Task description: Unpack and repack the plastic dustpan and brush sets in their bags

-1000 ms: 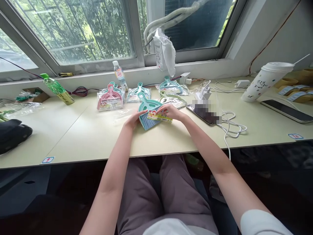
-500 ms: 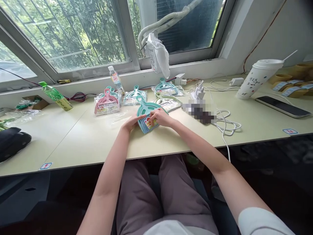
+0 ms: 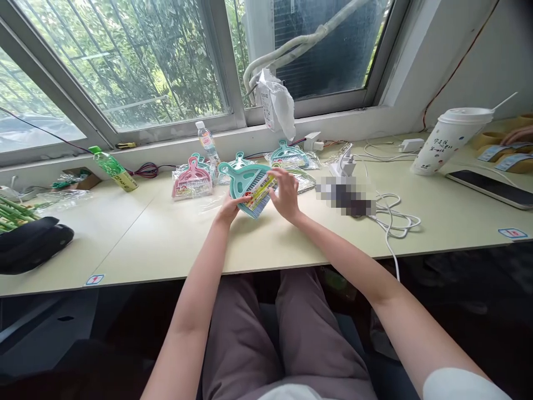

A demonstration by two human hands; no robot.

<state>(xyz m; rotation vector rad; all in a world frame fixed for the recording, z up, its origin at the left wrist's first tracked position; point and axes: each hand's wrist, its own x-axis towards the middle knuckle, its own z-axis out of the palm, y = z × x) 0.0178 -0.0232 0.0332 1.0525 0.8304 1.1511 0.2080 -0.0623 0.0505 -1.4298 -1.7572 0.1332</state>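
A teal mini dustpan-and-brush set (image 3: pixel 244 180) with a yellow paper label (image 3: pixel 261 193) is tilted up off the cream table (image 3: pixel 166 239). My left hand (image 3: pixel 230 208) grips its lower left edge. My right hand (image 3: pixel 285 194) is curled over its right side at the label. Behind it lie more wrapped sets: a pink set (image 3: pixel 192 178), a teal set (image 3: pixel 287 155) and others partly hidden.
A green bottle (image 3: pixel 113 170) and a small clear bottle (image 3: pixel 207 144) stand by the window sill. A blurred phone with white cable (image 3: pixel 389 214), a paper cup with straw (image 3: pixel 449 139), another phone (image 3: pixel 489 189) and another person's hand (image 3: pixel 518 135) are at right. A black bag (image 3: pixel 31 247) lies at left.
The teal set has been lifted and turned so its handle points left and it tilts upward. My right hand moved from the label's end to over the set's right side.
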